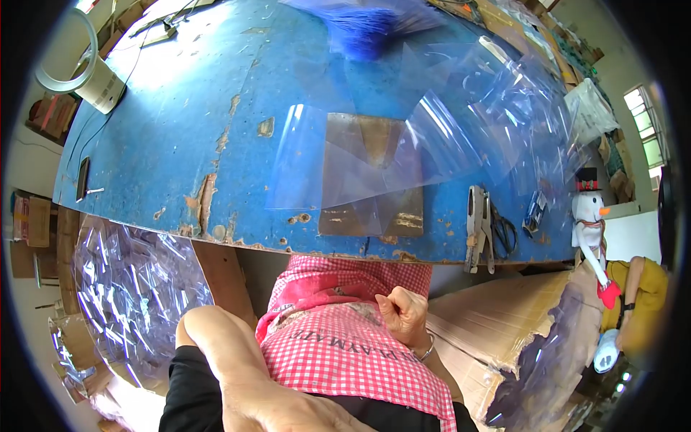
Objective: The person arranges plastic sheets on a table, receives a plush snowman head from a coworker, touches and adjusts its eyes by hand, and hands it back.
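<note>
My right hand (404,315), with a bracelet at the wrist, is curled into a fist in front of the red-checked apron (338,353); nothing shows in it. My left hand (299,412) lies close to the camera at the bottom edge, over my chest. Its back shows, but its fingers are hidden or out of frame. On the blue table (173,137) ahead of me, clear plastic sheets (295,158) lie partly over a brown metal plate (371,219). Pliers-like metal tool (476,227) and black-handled scissors (505,234) rest right of the plate.
More clear sheets (518,108) are heaped at the right, and a blue-tinted stack (363,32) lies at the back. A white bucket-like container (101,88) stands at the left. Below the table are a box of plastic scraps (144,288) and cardboard (489,317). A person in yellow (644,306) is at the right.
</note>
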Demonstrator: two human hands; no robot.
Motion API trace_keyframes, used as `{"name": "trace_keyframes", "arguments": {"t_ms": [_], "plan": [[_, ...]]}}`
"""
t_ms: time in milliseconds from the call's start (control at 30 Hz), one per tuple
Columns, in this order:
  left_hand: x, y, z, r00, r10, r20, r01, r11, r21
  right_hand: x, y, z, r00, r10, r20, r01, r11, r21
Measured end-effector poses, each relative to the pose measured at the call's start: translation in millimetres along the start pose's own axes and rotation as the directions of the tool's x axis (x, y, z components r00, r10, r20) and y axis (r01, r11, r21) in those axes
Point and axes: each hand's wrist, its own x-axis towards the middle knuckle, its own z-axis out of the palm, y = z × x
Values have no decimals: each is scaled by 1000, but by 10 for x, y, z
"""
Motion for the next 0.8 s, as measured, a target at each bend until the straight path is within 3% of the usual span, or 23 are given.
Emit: {"name": "trace_keyframes", "arguments": {"t_ms": [100, 200, 233, 300, 367, 433, 600, 633, 800], "plan": [[11, 61, 5, 999, -24, 26, 24, 1000, 19, -6, -6, -4, 1000, 5, -3, -5, 1000, 3], [-147, 400, -197, 971, -122, 205, 84, 980, 182, -17, 10, -11, 1000, 8, -7, -8, 1000, -5], [-162, 417, -201, 995, -21, 96, 8, 992, 128, -29, 12, -11, 1000, 10, -6, -10, 1000, -10], [-109, 415, -205, 970, 203, -132, -176, 965, 194, -59, 13, -2, 998, 52, -17, -52, 998, 23], [28, 479, -119, 922, 284, -264, -174, 911, 373, -65, 12, 2, 997, 71, -22, -70, 997, 34], [126, 604, 36, 923, 195, -330, -26, 891, 454, -65, -5, -2, 998, 60, -4, -60, 998, 14], [27, 598, 223, 960, 121, -252, 1, 901, 435, -111, 41, 38, 1000, -3, -27, 2, 999, -40], [8, 594, 248, 964, 120, -238, -10, 909, 417, -127, 11, 7, 998, 62, -1, -62, 998, -10], [-85, 526, 361, 979, 106, -174, -37, 933, 357, -100, 2, 14, 999, 44, -1, -44, 999, -3]]}}
